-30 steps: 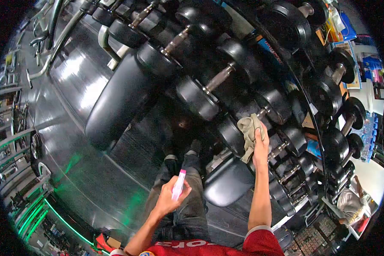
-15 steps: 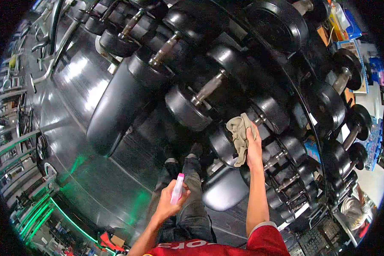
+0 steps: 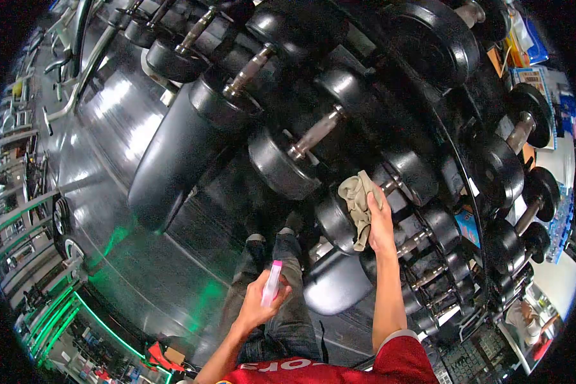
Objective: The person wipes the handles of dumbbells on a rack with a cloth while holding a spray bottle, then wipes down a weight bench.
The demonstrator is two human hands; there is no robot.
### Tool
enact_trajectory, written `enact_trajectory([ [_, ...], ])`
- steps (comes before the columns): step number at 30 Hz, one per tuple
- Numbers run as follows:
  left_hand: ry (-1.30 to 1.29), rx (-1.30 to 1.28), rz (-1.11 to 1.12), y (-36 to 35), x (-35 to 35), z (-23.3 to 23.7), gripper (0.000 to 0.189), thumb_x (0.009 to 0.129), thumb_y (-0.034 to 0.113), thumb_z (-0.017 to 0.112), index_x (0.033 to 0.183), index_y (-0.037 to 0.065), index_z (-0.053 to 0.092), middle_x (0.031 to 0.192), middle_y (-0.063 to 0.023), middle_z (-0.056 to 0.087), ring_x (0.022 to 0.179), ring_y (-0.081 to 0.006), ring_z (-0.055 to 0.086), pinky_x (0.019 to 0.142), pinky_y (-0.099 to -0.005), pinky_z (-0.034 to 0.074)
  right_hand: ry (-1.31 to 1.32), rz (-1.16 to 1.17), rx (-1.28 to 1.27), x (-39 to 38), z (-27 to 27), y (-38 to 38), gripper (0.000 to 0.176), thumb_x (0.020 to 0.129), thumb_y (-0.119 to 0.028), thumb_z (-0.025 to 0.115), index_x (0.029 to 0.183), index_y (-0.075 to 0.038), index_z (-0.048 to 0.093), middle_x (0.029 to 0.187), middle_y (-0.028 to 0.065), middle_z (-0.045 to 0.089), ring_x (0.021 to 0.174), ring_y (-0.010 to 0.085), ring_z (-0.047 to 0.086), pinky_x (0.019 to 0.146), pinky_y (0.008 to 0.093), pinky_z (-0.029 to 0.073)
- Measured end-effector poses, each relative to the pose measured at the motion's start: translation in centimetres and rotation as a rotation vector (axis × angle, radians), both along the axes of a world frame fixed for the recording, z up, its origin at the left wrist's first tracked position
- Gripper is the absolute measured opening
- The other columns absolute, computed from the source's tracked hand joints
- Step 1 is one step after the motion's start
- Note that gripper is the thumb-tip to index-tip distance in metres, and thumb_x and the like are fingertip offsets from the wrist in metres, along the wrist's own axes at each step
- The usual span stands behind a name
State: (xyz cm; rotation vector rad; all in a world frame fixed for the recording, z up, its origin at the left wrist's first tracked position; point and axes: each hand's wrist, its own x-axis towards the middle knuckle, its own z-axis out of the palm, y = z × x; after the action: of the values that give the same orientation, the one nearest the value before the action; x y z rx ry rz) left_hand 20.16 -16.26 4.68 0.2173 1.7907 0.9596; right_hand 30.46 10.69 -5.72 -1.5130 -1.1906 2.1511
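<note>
My left hand is wrapped round a small clear bottle with a pink top, held upright in front of my legs. A crumpled beige cloth is gripped in my right hand. That cloth lies against a black dumbbell on the rack, over its inner side and near its handle; the contact underneath is hidden. Another black dumbbell with a metal handle rests on the rack just up and to the left of the cloth.
More dumbbells line the rack toward the lower right, and an upper tier holds others. Padded black benches stand beside the rack. Gym machines fill the left edge. A person is at the far lower right.
My right hand and the cloth stay at nearly the same place on the dumbbell. The bottle in my left hand has shifted slightly right. The view has turned a little.
</note>
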Motion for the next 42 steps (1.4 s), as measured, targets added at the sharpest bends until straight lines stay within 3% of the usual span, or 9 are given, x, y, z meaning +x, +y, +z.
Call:
enact_trajectory([
  [7,0.105,0.06,-0.024,-1.2,-1.0,0.3,0.02,0.08,0.013,0.071,0.091,0.004,0.056,0.069,-0.006,0.056,0.061,-0.0124,0.051,0.059,-0.0281,0.044,0.053,-0.103,0.02,0.6,0.8,-0.8,0.041,0.096,-0.021,0.053,0.132,-0.001,0.046,0.123,0.0069,0.055,0.111,0.0159,0.053,0.096,0.0292,0.042],
  [18,-0.027,-0.001,0.036,-4.6,-1.9,0.2,0.019,0.08,0.012,0.071,0.091,0.005,0.057,0.067,-0.0034,0.054,0.058,-0.0099,0.048,0.055,-0.0264,0.042,0.009,-0.184,0.186,0.9,3.7,-3.0,0.042,0.097,-0.022,0.052,0.133,-0.003,0.044,0.126,0.0078,0.054,0.112,0.0171,0.053,0.095,0.0302,0.043],
  [20,0.0,0.037,-0.019,-5.2,-2.1,0.1,0.019,0.081,0.01,0.068,0.095,0.004,0.056,0.08,-0.0043,0.06,0.066,-0.0102,0.053,0.06,-0.0267,0.044,-0.036,-0.226,0.25,1.2,4.3,-3.7,0.041,0.098,-0.022,0.05,0.133,-0.003,0.043,0.125,0.0081,0.054,0.112,0.0171,0.053,0.095,0.0303,0.043],
  [23,-0.046,0.046,-0.037,-6.1,-2.4,0.1,0.019,0.081,0.01,0.069,0.095,0.005,0.057,0.083,-0.0034,0.062,0.066,-0.0099,0.053,0.06,-0.0259,0.044,-0.009,-0.311,0.259,1.3,5.1,-4.8,0.039,0.098,-0.02,0.048,0.133,-0.002,0.043,0.124,0.0085,0.054,0.111,0.0173,0.053,0.094,0.0308,0.044],
  [27,-0.066,0.115,-0.053,-7.2,-2.4,-0.2,0.019,0.081,0.011,0.069,0.094,0.005,0.057,0.084,-0.0025,0.062,0.065,-0.0091,0.052,0.06,-0.0251,0.043,0.0,-0.428,0.277,1.9,5.1,-6.4,0.038,0.099,-0.018,0.047,0.133,-0.002,0.043,0.124,0.0084,0.053,0.111,0.0181,0.053,0.093,0.0319,0.045],
  [31,-0.065,0.126,-0.145,-8.3,-2.7,-0.1,0.02,0.08,0.011,0.071,0.093,0.006,0.057,0.08,-0.003,0.061,0.064,-0.01,0.053,0.06,-0.0261,0.044,-0.089,-0.4,0.396,2.5,5.3,-8.0,0.042,0.098,-0.022,0.048,0.136,-0.004,0.041,0.13,0.0084,0.05,0.116,0.0196,0.051,0.096,0.0334,0.044],
  [42,-0.047,0.181,-0.343,-10.5,-1.9,-0.4,0.02,0.079,0.009,0.072,0.092,0.006,0.057,0.073,-0.0067,0.059,0.058,-0.0158,0.055,0.057,-0.0294,0.045,0.075,-0.579,0.147,5.1,4.7,-14.0,0.043,0.098,-0.024,0.049,0.135,-0.005,0.042,0.128,0.0057,0.052,0.114,0.0164,0.051,0.095,0.0305,0.042],
])
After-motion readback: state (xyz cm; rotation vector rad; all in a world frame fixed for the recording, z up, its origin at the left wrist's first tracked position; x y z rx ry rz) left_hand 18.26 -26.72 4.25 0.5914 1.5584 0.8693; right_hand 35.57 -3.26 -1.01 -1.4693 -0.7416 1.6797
